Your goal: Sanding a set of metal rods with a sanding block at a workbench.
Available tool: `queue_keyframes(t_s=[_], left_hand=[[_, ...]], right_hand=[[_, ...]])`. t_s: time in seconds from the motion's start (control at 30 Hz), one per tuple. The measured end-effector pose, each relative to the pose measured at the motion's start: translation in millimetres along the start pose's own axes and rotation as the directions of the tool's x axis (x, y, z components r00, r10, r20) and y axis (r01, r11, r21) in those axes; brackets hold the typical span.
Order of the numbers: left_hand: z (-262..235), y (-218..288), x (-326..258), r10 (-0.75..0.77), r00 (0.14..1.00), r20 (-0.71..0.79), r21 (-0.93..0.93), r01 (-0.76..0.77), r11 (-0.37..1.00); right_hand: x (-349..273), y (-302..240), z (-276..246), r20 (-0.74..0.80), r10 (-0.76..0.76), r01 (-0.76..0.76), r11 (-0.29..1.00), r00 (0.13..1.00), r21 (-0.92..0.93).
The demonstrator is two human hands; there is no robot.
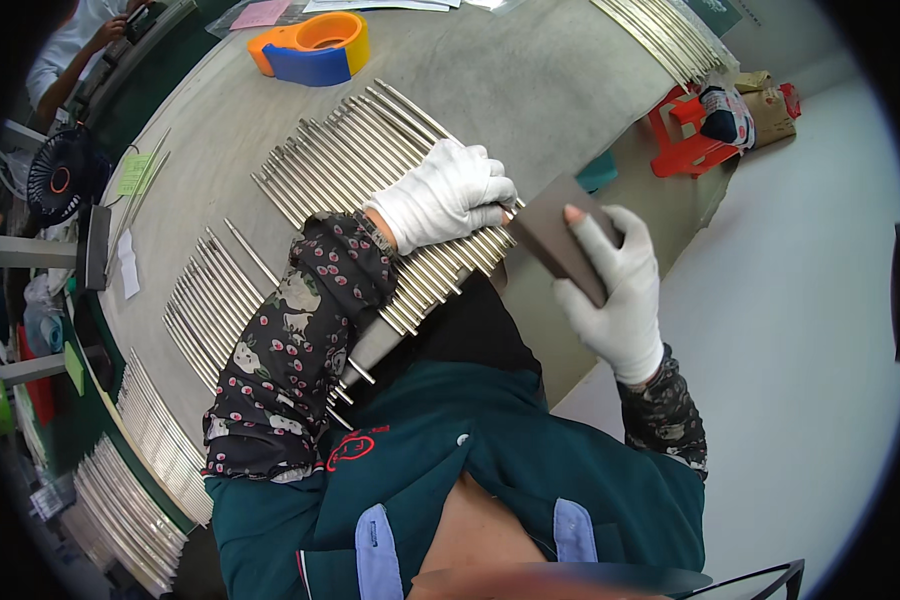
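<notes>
A row of thin, shiny metal rods lies side by side on the grey table, their near ends jutting past its edge. My left hand, in a white glove, rests across the row with its fingers curled over rods at the right side. To the right, beyond the table edge, my right hand grips a brown-grey rectangular block that looks like a sanding block. That glove leaves the thumb tip bare. The block is slightly blurred and close to the rod ends; whether it touches them I cannot tell.
Another group of rods lies left of my left forearm, with further bundles beyond. An orange, blue and yellow tape dispenser stands at the back. Rods and a red stool are at far right. Another person works at upper left.
</notes>
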State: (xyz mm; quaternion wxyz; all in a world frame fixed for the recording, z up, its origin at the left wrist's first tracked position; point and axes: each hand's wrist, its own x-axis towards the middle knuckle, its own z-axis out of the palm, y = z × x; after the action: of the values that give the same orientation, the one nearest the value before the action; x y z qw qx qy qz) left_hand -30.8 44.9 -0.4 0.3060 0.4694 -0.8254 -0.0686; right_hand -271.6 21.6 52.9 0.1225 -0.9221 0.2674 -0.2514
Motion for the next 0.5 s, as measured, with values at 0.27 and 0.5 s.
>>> queue_keyframes(t_s=[0.27, 0.5], left_hand=[[1.7, -4.6, 2.2, -0.037, 0.999, 0.041, -0.002, 0.037, 0.999], [0.6, -1.4, 2.4, -0.051, 0.996, 0.07, -0.014, 0.052, 0.999]], right_hand=[[0.8, -3.0, -6.9, -0.053, 0.002, -0.016, 0.963, 0.999, -0.268], [4.8, 14.5, -5.4, -0.157, 0.124, -0.183, 0.874, 0.98, -0.45]])
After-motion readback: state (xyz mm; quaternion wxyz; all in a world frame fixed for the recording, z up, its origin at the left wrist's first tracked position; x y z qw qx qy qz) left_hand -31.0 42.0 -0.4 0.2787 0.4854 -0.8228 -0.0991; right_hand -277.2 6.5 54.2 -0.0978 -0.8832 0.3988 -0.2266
